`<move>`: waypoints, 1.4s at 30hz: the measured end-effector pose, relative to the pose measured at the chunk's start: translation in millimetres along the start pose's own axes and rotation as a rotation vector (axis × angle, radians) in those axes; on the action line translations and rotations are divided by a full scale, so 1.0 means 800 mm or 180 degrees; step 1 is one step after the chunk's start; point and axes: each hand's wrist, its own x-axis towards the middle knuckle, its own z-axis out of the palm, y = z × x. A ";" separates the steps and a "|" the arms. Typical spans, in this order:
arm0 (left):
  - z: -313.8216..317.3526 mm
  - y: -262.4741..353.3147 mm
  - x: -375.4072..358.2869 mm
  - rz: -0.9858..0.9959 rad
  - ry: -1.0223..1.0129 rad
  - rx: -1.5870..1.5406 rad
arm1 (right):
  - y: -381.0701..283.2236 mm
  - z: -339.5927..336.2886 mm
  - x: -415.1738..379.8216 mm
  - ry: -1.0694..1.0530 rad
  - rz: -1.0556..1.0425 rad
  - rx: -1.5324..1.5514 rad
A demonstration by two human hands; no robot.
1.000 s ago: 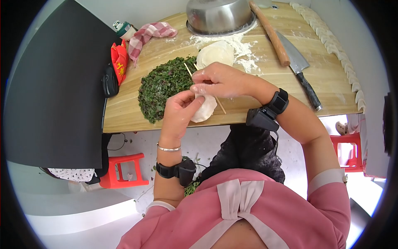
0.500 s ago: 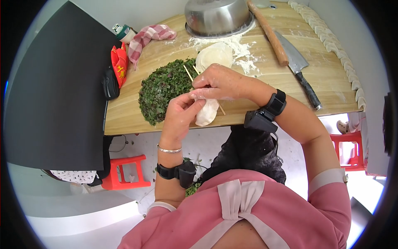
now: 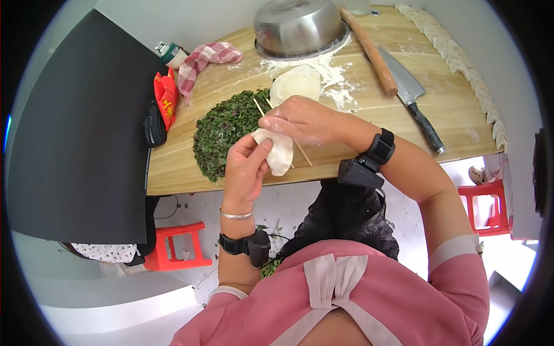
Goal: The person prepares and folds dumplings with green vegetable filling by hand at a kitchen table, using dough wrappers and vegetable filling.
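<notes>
A folded white dumpling (image 3: 279,155) rests in my left hand (image 3: 242,170), its thumb and fingers closed on the near left side. My right hand (image 3: 300,119) is curled over the dumpling's far edge, fingertips pinched together there; the exact contact is partly hidden. Beneath my right hand lies a pair of chopsticks (image 3: 303,153), with their other ends against a heap of chopped green filling (image 3: 225,135) to the left. Just beyond my right hand is a stack of round dough wrappers (image 3: 296,84).
Behind the wrappers stand loose flour (image 3: 334,78) and an upturned steel bowl (image 3: 300,26). A rolling pin (image 3: 369,52) and a cleaver (image 3: 412,92) lie to the right. Dumplings (image 3: 456,57) line the right edge. A checked cloth (image 3: 202,60) and red packet (image 3: 166,98) sit left.
The dumpling has tilted and shifted slightly left, so more of its face shows. My right fingers have moved slightly left and up from the left thumb.
</notes>
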 end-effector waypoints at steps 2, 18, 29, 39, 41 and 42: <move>0.003 0.003 0.000 0.0004 0.0075 -0.0122 | 0.003 -0.003 0.002 -0.0001 -0.0086 0.0087; 0.003 0.001 -0.002 -0.0036 0.0192 -0.0053 | -0.002 -0.005 0.001 -0.0074 -0.0116 -0.0085; -0.002 0.001 -0.003 0.0045 0.0076 -0.0112 | 0.007 0.001 0.004 -0.0095 -0.0395 -0.0023; -0.002 0.001 0.000 0.0247 0.0082 -0.0086 | 0.005 -0.003 0.003 -0.0031 0.0007 0.0080; -0.003 0.003 -0.001 0.0182 0.0062 -0.0014 | 0.007 -0.001 0.003 -0.0087 -0.0097 -0.0002; -0.003 0.003 -0.001 0.0119 0.0043 0.0058 | 0.007 0.000 0.004 -0.0084 -0.0229 -0.0128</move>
